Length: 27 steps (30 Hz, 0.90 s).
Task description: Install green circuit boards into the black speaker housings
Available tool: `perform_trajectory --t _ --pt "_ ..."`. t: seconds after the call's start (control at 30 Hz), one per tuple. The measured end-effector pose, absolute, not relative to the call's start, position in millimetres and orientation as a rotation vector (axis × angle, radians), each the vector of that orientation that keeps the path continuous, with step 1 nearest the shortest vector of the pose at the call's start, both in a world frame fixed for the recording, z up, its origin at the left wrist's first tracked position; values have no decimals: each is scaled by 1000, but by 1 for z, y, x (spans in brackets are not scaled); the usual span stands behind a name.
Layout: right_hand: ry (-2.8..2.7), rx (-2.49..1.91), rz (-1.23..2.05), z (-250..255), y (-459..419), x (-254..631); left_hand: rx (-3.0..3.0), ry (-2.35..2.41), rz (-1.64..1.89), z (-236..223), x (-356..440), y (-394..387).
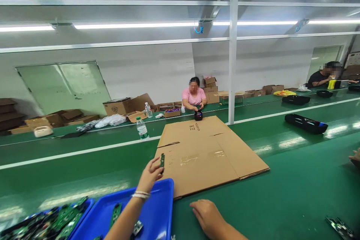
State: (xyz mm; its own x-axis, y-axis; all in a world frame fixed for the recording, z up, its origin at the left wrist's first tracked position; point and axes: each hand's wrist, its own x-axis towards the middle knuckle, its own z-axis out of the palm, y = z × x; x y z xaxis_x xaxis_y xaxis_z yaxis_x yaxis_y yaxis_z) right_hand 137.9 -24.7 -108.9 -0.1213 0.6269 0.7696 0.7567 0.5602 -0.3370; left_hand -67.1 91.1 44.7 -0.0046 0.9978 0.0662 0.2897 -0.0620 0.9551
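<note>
My left hand [152, 174] pinches a small green circuit board [162, 162] upright between thumb and fingers, above the near left edge of a flattened cardboard sheet [202, 157]. Below that arm lies a blue tray [153, 210] with a few circuit boards [115, 214] in it, partly covered by the forearm. My right hand [207, 215] is low over the green table just in front of the cardboard, its fingers loosely bent and apart from the thumb, with nothing seen in them. A second blue tray [89, 205], heaped with green boards [63, 219], stands at the lower left.
A water bottle [142, 129] stands beyond the cardboard, left of a white post [232, 56]. Black casings [306, 123] sit on the green bench at right. Another board [340, 228] lies lower right. A person [194, 95] in pink sits across; another person [322, 77] is far right.
</note>
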Motion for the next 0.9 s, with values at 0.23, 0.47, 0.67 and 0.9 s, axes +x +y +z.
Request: perform_trajectory --t 0.23,0.47,0.67,0.9 --pt "-1724 -1074 -162 -94 -30 153 1131 726 1005 -63 15 -40" --pt "-1621 -1162 -252 -93 -34 159 1046 671 1037 -130 28 -56" --pt "-1579 -1338 -291 -95 -37 175 1059 851 996 -128 21 -56" --pt "-1826 -1649 -303 -76 17 195 1297 1012 855 -135 29 -62"
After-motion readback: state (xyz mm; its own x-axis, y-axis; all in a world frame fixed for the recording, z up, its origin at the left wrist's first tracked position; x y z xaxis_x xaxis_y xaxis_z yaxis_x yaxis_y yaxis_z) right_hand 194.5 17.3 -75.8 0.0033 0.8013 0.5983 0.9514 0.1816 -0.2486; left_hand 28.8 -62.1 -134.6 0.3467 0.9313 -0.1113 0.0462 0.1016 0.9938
